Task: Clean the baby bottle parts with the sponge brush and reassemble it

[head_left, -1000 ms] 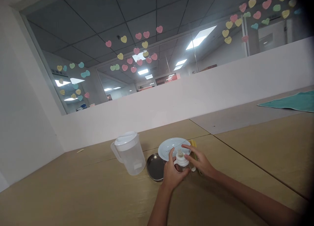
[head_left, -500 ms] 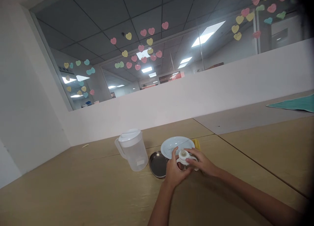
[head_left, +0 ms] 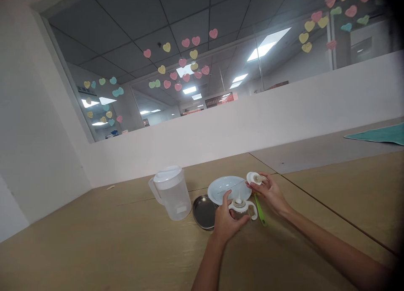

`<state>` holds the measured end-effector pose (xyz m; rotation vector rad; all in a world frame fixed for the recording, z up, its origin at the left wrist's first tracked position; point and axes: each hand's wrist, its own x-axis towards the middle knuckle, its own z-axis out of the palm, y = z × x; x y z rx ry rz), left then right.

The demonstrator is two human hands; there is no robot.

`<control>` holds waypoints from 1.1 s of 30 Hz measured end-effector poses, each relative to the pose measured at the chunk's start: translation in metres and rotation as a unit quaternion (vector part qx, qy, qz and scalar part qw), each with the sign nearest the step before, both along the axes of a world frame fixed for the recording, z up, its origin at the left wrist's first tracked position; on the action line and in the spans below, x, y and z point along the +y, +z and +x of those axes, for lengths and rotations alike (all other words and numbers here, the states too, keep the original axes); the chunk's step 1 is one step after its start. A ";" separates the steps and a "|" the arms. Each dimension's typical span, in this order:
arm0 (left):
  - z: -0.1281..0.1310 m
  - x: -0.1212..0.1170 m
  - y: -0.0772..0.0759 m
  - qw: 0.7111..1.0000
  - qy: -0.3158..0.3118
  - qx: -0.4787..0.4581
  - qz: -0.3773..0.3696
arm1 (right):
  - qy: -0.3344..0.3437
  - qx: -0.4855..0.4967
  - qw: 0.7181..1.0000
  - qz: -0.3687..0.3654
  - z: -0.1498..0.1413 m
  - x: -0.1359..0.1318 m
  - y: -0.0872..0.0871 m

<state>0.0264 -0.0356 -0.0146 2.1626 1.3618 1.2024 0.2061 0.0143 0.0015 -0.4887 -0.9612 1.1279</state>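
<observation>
My left hand (head_left: 227,217) is wrapped round a baby bottle (head_left: 241,213) with white side handles. The bottle stands upright with its top uncovered, and a pale thin piece pokes up from its mouth. To the right and higher, my right hand (head_left: 271,192) grips the white bottle top (head_left: 253,178), its clear teat tipped toward the right. Behind the bottle lies a pale blue plate (head_left: 217,186). A green handle (head_left: 259,211) rests on the table below my right hand; its far end is hidden.
A clear lidded pitcher (head_left: 173,198) and a round metal tray (head_left: 203,211) stand left of my hands. A teal cloth (head_left: 378,134) lies far right. Behind the wooden table (head_left: 110,249) runs a white wall (head_left: 202,133) with a window above it.
My right hand has lifted the top off the bottle and moved up and to the right with it. The green handle has come into view. My left hand stays on the bottle.
</observation>
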 end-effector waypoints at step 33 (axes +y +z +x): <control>0.000 -0.003 0.003 1.000 0.002 0.020 -0.005 | -0.050 -0.094 0.994 -0.009 0.005 0.034 -0.030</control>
